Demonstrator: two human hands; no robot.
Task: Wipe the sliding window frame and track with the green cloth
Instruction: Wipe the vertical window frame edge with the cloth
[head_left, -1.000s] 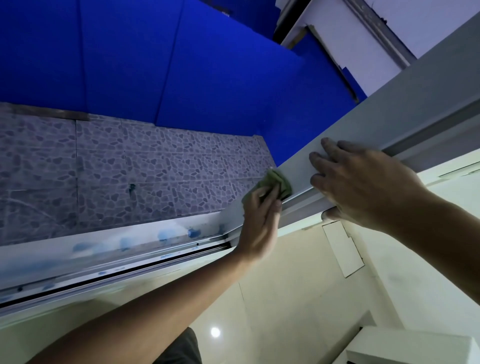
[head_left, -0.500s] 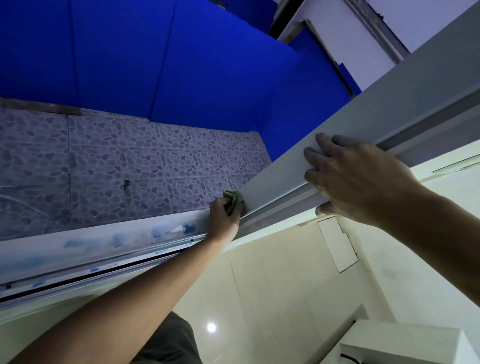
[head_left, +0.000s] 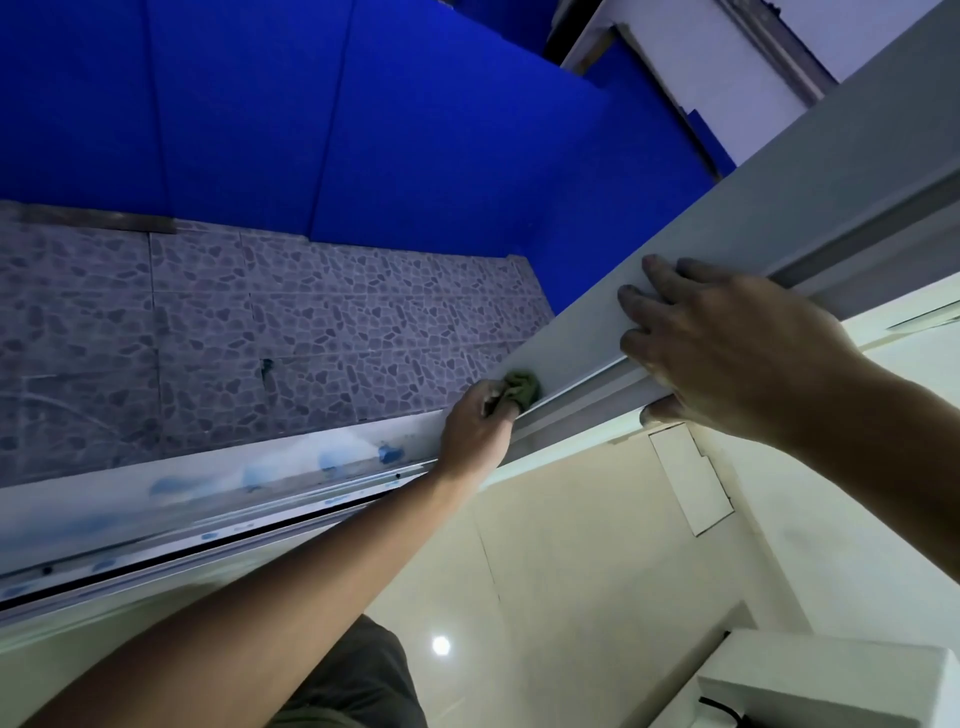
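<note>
The grey window frame (head_left: 727, 244) runs from upper right down to the corner, where it meets the bottom track (head_left: 291, 499), a pale rail with blue smears. My left hand (head_left: 475, 431) holds the bunched green cloth (head_left: 523, 387) against the frame just above the corner. My right hand (head_left: 727, 348) lies flat on the frame further up, fingers spread over its face and thumb hooked under the edge.
Beyond the window lie a pebble-patterned tiled floor (head_left: 311, 332) and blue wall panels (head_left: 363, 130). On my side are a cream wall (head_left: 597, 571) with a white plate (head_left: 691, 478) and a white box (head_left: 831, 686) at the lower right.
My left hand slid the cloth down the frame toward the corner, then edged slightly back up. My right hand stayed in place on the frame.
</note>
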